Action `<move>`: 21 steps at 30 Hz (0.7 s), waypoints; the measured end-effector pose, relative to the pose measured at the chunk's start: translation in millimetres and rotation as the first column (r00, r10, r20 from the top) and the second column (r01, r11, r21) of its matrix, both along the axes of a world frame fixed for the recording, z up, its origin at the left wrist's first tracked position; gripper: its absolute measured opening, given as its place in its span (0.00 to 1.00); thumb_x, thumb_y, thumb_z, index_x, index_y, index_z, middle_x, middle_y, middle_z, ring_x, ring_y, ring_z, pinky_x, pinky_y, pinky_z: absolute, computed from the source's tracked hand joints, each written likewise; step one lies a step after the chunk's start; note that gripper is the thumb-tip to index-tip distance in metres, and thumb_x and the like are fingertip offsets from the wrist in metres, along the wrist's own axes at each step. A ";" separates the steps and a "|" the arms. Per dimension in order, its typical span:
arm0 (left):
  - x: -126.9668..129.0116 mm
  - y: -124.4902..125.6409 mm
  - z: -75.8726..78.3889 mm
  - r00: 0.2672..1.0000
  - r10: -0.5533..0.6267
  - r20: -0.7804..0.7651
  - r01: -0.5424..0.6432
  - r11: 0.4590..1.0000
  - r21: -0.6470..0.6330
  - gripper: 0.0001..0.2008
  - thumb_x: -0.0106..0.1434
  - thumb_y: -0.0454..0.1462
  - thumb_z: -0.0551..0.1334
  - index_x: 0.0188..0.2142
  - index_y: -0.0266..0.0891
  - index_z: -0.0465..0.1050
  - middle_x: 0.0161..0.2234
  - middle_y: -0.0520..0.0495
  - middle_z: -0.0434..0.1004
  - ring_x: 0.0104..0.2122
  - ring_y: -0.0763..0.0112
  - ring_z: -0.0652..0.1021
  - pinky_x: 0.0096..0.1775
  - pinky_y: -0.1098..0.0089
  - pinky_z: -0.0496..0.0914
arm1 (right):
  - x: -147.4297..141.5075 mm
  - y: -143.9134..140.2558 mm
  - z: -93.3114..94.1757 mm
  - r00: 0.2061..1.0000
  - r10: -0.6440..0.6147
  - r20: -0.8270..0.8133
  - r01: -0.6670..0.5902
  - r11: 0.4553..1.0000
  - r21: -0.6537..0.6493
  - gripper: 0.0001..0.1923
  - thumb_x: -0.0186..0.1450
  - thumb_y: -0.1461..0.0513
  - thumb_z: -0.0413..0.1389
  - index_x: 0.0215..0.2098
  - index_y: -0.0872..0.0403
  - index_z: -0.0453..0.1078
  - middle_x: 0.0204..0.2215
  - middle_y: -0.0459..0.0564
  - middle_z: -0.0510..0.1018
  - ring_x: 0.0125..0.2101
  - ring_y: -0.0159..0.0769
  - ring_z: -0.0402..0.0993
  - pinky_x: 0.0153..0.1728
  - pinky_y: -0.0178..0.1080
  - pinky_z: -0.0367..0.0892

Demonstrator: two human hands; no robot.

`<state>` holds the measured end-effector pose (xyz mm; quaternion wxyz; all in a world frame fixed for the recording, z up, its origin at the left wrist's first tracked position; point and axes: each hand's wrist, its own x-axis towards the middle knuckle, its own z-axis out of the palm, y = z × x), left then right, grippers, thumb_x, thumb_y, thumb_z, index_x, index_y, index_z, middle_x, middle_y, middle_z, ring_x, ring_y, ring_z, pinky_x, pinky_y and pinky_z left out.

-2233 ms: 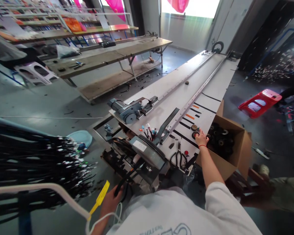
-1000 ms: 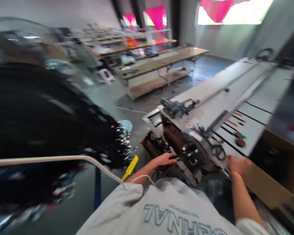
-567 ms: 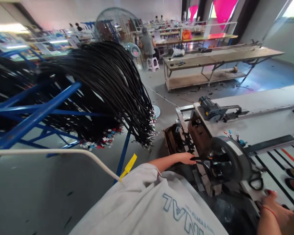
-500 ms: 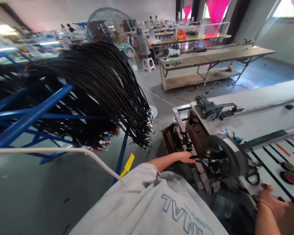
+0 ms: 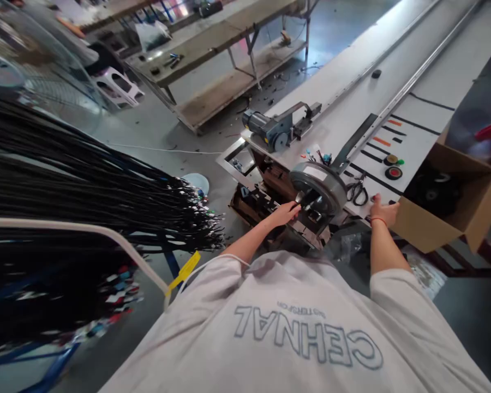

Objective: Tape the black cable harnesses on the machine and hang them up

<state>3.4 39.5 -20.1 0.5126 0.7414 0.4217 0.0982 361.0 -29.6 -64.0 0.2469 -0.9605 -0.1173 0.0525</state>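
The left hand [image 5: 284, 213] is laid, fingers loosely curled, against the round grey metal winding drum [image 5: 318, 185] at the near end of the long white worktop [image 5: 352, 82]. The right hand [image 5: 382, 210], fingers resting flat, steadies the worktop edge right of the drum, beside the black-handled scissors [image 5: 355, 191]. Fingers are best kept clear of the drum's rim.

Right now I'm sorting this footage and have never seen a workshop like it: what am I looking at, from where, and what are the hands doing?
The camera sits on a person's head, looking down over their grey shirt at both bare hands. The left hand reaches to the base of a round drum-shaped machine at the end of a long white workbench; whether it grips anything, I cannot tell. The right hand rests on the bench edge beside an open cardboard box of dark rolls. On the bench lie scissors, two round buttons and a grey motor unit. To the left hangs a thick bundle of black cables.
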 end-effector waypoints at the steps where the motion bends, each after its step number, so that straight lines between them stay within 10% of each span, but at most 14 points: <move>1: -1.6 -0.2 0.0 1.000 -0.004 -0.016 0.004 1.000 -0.005 0.18 0.69 0.46 0.49 0.36 0.36 0.69 0.26 0.52 0.72 0.24 0.74 0.71 0.31 0.73 0.66 | 1.3 -0.3 -2.1 1.000 0.005 -0.001 -0.005 1.000 -0.003 0.39 0.60 0.40 0.55 0.57 0.59 0.57 0.51 0.69 0.70 0.51 0.60 0.69 0.50 0.58 0.63; 21: -12.8 -14.8 8.1 0.995 0.031 -0.100 -0.017 0.990 0.139 0.20 0.70 0.45 0.47 0.29 0.37 0.69 0.23 0.49 0.70 0.26 0.70 0.70 0.33 0.71 0.63 | 0.7 0.9 -0.4 0.998 -0.040 -0.047 0.042 0.998 0.039 0.39 0.56 0.41 0.59 0.55 0.57 0.58 0.52 0.67 0.69 0.51 0.60 0.69 0.51 0.57 0.63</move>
